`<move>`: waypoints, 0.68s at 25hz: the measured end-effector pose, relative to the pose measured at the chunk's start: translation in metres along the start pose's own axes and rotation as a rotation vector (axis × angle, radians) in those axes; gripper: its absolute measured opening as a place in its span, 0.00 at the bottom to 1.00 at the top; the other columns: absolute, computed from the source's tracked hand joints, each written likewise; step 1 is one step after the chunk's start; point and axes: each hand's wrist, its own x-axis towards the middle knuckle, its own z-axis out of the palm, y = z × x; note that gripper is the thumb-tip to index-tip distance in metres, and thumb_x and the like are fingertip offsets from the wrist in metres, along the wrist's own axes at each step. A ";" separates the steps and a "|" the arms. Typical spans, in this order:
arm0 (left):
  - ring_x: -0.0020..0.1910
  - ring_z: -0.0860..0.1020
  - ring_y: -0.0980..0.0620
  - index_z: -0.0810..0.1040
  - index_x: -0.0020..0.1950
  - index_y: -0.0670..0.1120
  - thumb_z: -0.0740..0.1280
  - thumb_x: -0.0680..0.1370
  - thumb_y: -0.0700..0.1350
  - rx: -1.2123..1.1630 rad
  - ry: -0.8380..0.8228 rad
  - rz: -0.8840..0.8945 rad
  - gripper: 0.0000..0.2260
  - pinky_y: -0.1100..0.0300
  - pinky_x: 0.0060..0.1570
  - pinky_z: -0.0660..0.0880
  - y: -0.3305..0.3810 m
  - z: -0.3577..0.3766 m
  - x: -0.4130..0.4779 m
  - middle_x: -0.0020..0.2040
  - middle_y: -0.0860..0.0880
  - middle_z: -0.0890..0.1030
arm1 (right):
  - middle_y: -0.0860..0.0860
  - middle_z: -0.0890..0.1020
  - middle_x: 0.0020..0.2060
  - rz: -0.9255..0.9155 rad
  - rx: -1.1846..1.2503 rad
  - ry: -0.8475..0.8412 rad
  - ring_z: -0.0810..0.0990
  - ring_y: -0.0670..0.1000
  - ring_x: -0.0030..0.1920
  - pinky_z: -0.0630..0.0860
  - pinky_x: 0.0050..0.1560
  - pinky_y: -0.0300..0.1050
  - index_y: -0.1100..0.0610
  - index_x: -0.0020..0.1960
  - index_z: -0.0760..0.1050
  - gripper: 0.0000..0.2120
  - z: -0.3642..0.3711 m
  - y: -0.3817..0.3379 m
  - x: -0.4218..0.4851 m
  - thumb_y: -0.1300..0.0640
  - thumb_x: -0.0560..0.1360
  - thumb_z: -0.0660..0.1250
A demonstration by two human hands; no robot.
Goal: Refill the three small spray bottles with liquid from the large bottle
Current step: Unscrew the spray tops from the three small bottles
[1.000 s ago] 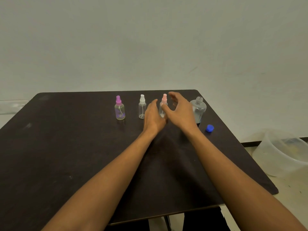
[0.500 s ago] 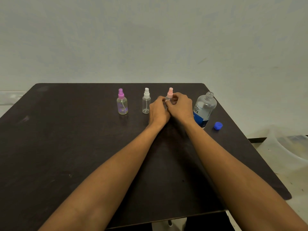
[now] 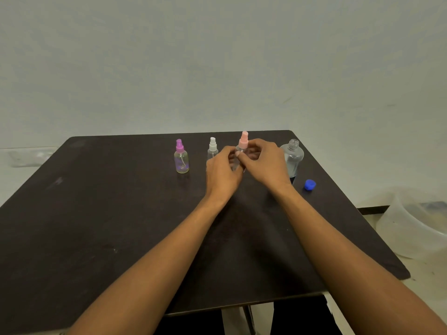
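Three spray bottles, one large bottle

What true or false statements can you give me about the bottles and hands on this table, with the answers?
1. The large bottle has no cap on its neck. True.
2. The blue cap lies left of the purple-topped spray bottle. False: it lies on the table to the right of the large bottle.
3. The left hand and the right hand both hold the pink-topped spray bottle. True.
4. The white-topped spray bottle lies on its side. False: it stands upright between the purple-topped and pink-topped ones.
5. The pink sprayer top is off its bottle. False: it is on the bottle.
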 end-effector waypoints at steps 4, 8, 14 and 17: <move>0.51 0.84 0.62 0.83 0.65 0.47 0.76 0.78 0.44 -0.021 0.007 -0.002 0.15 0.70 0.53 0.80 0.018 -0.037 -0.048 0.52 0.54 0.86 | 0.44 0.87 0.49 -0.065 0.009 -0.051 0.85 0.40 0.49 0.83 0.57 0.40 0.53 0.61 0.83 0.16 -0.012 -0.019 -0.044 0.48 0.76 0.77; 0.50 0.82 0.68 0.82 0.66 0.50 0.76 0.77 0.45 -0.027 0.016 -0.026 0.17 0.75 0.50 0.76 0.027 -0.064 -0.091 0.50 0.60 0.84 | 0.42 0.87 0.49 -0.098 0.023 -0.115 0.85 0.39 0.49 0.82 0.56 0.37 0.51 0.60 0.83 0.16 -0.017 -0.035 -0.083 0.47 0.75 0.77; 0.49 0.80 0.73 0.82 0.66 0.50 0.77 0.76 0.45 -0.002 0.035 -0.028 0.19 0.78 0.50 0.75 0.031 -0.085 -0.117 0.51 0.63 0.83 | 0.43 0.87 0.52 -0.134 0.002 -0.172 0.84 0.39 0.50 0.80 0.55 0.33 0.51 0.62 0.83 0.18 -0.022 -0.053 -0.107 0.46 0.75 0.77; 0.50 0.82 0.68 0.82 0.66 0.50 0.78 0.75 0.48 0.016 0.041 -0.023 0.19 0.74 0.53 0.77 0.031 -0.090 -0.121 0.53 0.59 0.85 | 0.42 0.86 0.49 -0.172 -0.059 -0.176 0.84 0.39 0.48 0.80 0.51 0.33 0.49 0.60 0.83 0.20 -0.031 -0.062 -0.101 0.39 0.74 0.76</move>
